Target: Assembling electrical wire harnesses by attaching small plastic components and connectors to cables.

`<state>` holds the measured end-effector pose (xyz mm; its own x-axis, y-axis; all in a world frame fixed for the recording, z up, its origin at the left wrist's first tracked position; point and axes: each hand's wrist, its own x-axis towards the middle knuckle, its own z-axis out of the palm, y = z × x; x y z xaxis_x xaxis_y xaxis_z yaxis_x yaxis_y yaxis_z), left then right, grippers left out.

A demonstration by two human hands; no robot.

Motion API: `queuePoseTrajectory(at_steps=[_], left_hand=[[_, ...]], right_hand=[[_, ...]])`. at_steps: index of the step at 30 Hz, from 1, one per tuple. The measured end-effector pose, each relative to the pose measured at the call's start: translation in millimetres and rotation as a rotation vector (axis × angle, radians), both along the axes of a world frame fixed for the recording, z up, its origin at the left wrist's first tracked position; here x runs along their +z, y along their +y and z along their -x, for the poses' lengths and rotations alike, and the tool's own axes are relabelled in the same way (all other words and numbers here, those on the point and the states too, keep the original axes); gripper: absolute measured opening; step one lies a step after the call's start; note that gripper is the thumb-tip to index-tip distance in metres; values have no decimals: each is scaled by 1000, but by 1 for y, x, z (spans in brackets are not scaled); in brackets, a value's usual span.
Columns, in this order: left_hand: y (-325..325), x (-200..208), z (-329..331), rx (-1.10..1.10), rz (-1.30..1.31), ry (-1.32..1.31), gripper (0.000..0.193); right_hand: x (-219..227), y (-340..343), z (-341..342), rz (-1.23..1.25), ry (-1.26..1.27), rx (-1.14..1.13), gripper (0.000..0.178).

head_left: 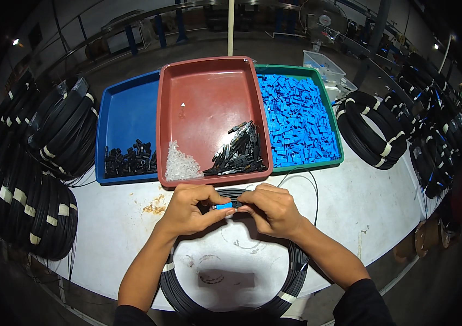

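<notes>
Both my hands meet above the near rim of the red tray, over a coil of black cable bound with pale tape. My left hand pinches a small blue plastic connector housing between thumb and forefinger. Close against its right end, my right hand grips a black connector piece with thumb and fingertips. The fingers partly cover both pieces, so I cannot tell how far they are joined. A thin black cable loops up to the right of my right hand.
The red tray holds clear small caps and black connector parts. A blue tray has black fittings; a green tray has blue housings. Cable coils flank the white table, with more stacked left.
</notes>
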<state>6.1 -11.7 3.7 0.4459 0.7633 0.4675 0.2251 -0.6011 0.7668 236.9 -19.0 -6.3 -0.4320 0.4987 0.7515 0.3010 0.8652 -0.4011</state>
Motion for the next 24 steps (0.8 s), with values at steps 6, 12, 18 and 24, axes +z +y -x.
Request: queuePoseTrajectory(at_steps=[6,12,18,24], left_hand=[[2,-3,0,-30,-28,-42,14],[0,-1,-2,37,-22,-32,14],[3,2,-10,54,-559,109,26],[1,6,-11,-6,-619,98,27]], right_hand=[[2,3,0,-94,-64,-16,21],[-1,5,0,-83,-51,-40,21],[-7,3,3,-80,-1,-77,22],[-1,4,-3,-209,-83,-57,19]])
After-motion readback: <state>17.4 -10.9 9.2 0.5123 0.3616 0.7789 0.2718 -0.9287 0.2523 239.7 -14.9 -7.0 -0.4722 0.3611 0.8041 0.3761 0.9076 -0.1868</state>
